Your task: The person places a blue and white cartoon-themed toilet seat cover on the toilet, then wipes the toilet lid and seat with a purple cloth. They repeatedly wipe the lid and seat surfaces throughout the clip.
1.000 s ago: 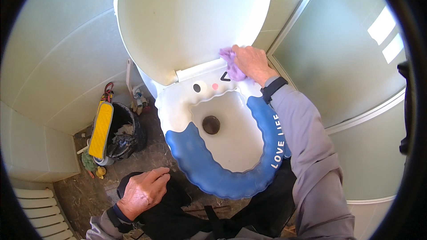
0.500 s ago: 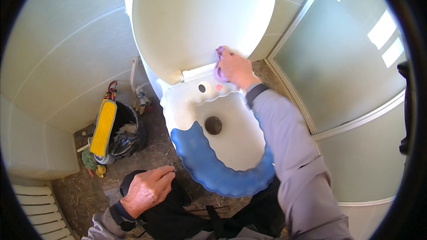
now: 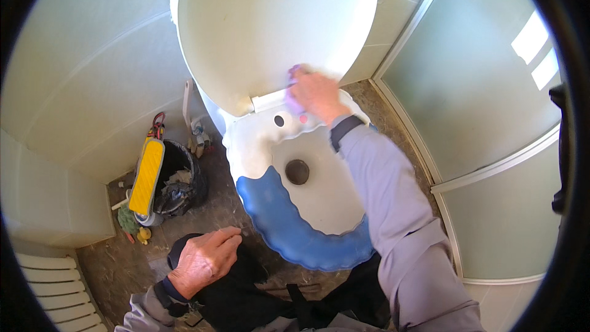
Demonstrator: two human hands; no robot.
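Note:
My right hand [image 3: 314,93], slightly blurred, is closed on a pink-purple cloth [image 3: 293,99]. It presses the cloth at the hinge end of a white toilet seat, where the raised lid [image 3: 276,31] meets it. The toilet seat [image 3: 304,240] has a wavy edge, white at the back and blue at the front, with a black and a pink dot near the hinge. Below the seat opening the bowl [image 3: 332,197] shows its dark drain hole. My left hand [image 3: 206,262] holds nothing and rests on my dark-trousered knee, fingers loosely extended.
Left of the toilet stands a black-lined waste bin [image 3: 195,178] with a yellow flat-headed brush [image 3: 147,177] against it. A small yellow toy [image 3: 144,235] lies nearby. A frosted shower screen [image 3: 467,92] borders the right, a white radiator [image 3: 58,289] the lower left.
My right hand has shifted a little left along the hinge with the cloth in it. The left hand stays on the knee.

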